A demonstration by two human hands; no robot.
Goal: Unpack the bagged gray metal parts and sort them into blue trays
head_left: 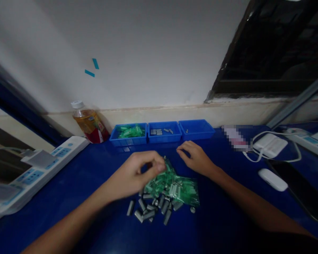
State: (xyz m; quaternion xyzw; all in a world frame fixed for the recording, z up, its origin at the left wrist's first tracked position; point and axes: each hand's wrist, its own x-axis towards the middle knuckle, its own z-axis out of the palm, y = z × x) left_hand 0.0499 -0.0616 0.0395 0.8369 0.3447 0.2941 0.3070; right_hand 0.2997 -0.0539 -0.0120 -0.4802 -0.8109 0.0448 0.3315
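Observation:
My left hand [140, 173] is above the left side of a pile, thumb and forefinger pinched together; whatever is between them is too small or hidden to name. Under and beside it lie green translucent plastic pieces [157, 185] and several short grey metal cylinders [149, 214]. A clear green plastic bag [188, 190] lies on the pile's right side. My right hand [197, 158] is to the right of the pile, just in front of the blue trays, its fingers curled with the tips close to the thumb. I cannot make out anything in them.
Three blue trays stand by the wall: the left tray [128, 142] with green pieces, the middle tray [165, 137] with metal cylinders, the right tray [198, 134] with one small piece. Around them are a bottle [86, 120], power strip [49, 165], white charger [270, 144], white case [272, 179] and phone [302, 187].

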